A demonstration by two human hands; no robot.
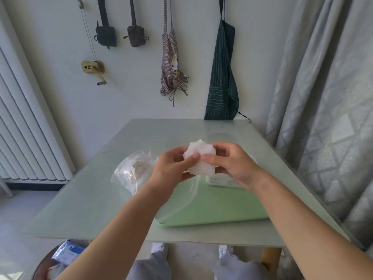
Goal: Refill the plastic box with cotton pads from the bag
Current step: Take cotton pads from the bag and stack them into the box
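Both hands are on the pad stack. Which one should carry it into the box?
Right, probably. The right hand pinches the cotton pads with the plastic box just below it, partly hidden. The left hand sits nearer the bag.

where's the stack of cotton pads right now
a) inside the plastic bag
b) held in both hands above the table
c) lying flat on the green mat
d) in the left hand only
b: the left hand and the right hand both grip the stack of cotton pads in the air, while the plastic bag lies on the table to the left.
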